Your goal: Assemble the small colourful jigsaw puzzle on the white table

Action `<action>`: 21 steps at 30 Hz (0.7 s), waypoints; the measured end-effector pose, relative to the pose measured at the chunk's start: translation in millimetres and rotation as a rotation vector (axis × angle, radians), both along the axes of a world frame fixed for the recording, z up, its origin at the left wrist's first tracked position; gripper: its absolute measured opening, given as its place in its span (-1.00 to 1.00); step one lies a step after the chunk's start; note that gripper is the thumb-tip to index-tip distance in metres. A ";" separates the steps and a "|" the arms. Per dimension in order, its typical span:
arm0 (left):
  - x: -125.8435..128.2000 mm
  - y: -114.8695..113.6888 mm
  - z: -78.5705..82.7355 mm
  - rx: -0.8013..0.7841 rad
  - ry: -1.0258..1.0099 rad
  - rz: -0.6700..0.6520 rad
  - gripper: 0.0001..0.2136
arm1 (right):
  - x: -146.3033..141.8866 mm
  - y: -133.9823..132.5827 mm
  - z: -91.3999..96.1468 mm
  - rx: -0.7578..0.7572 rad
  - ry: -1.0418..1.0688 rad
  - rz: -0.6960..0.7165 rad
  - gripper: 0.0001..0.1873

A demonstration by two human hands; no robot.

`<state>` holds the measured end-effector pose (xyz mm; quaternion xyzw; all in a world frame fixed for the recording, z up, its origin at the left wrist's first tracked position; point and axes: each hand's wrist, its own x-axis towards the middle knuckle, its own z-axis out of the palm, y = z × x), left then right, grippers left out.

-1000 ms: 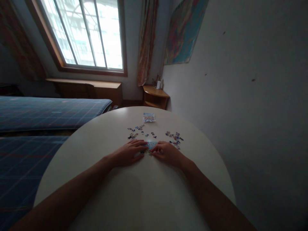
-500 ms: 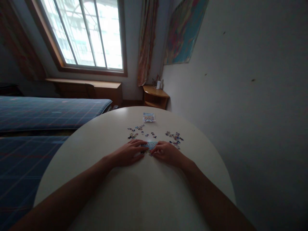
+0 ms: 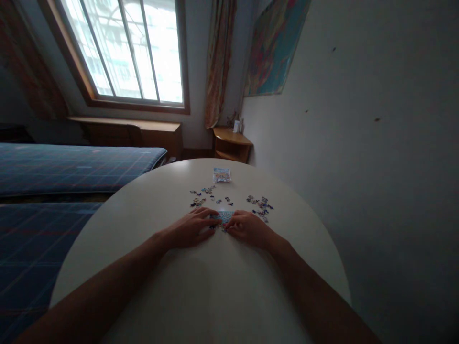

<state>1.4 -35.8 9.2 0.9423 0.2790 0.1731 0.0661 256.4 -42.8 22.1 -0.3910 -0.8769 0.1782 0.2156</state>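
A partly joined jigsaw puzzle point(image 3: 225, 216) with a blue patterned upper part lies on the white round table point(image 3: 215, 291). My left hand point(image 3: 195, 228) rests over its left side, fingers stretched out and apart. At the lower right edge of the puzzle, my right hand point(image 3: 250, 228) has its thumb and fingertips pinched together on a puzzle piece, mostly hidden by the fingers. Loose puzzle pieces point(image 3: 263, 205) are scattered beyond my right hand. More loose puzzle pieces point(image 3: 198, 201) lie beyond my left hand.
A small printed picture packet point(image 3: 222, 175) lies near the table's far edge. To the left stands a bed with a blue plaid mattress point(image 3: 71, 167). A wooden corner shelf point(image 3: 233, 138) stands behind the table, and a wall point(image 3: 358, 191) runs along the right.
My right fingertips have shifted very slightly at the puzzle's lower right edge. My left hand and the loose pieces look the same.
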 end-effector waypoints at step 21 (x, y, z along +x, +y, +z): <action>0.0 -0.1 -0.2 -0.001 0.000 0.001 -0.62 | -0.8 -2.5 2.4 0.000 -0.024 -0.018 -0.90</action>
